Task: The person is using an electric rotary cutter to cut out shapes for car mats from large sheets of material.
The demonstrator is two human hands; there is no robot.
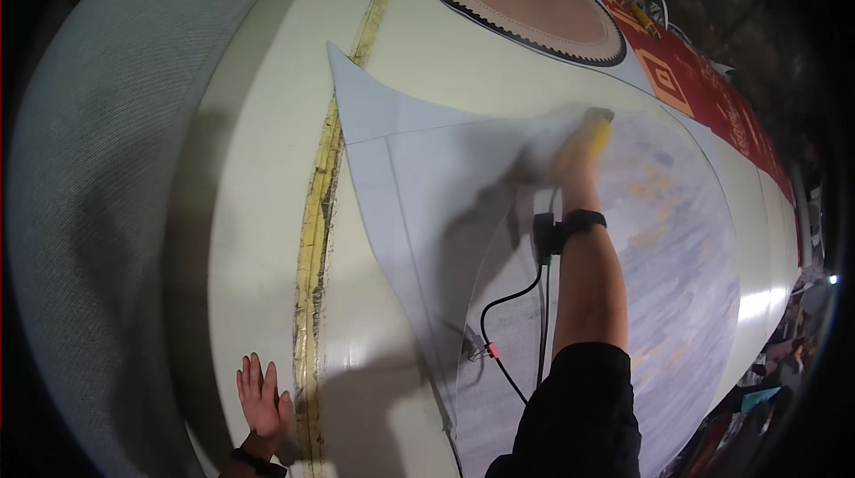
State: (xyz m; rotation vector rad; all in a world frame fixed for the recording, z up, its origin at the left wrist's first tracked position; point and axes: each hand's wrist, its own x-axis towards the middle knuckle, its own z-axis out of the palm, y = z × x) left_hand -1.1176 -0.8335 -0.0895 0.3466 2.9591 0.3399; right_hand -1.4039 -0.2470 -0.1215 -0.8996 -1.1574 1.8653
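My right hand point(577, 162) reaches forward, closed round a small yellow tool with a dark tip point(600, 130). Motion smears both, and the tool's exact kind cannot be made out. Under it lies a large printed sheet point(672, 246), marbled grey-violet with tan patches. The sheet's pale blue-grey margin point(410, 175) runs out to a point at the upper left. At the lower left my left hand point(261, 396) is open, fingers stretched, over the cream tabletop point(258, 237); it holds nothing.
A worn yellow tape strip point(312, 273) runs lengthwise on the tabletop. Further off lie a round pinkish print with a toothed dark border point(525, 1) and a red printed sheet point(712, 86). A black cable point(485, 313) hangs by my right wrist. Grey ribbed material point(107, 166) lies left.
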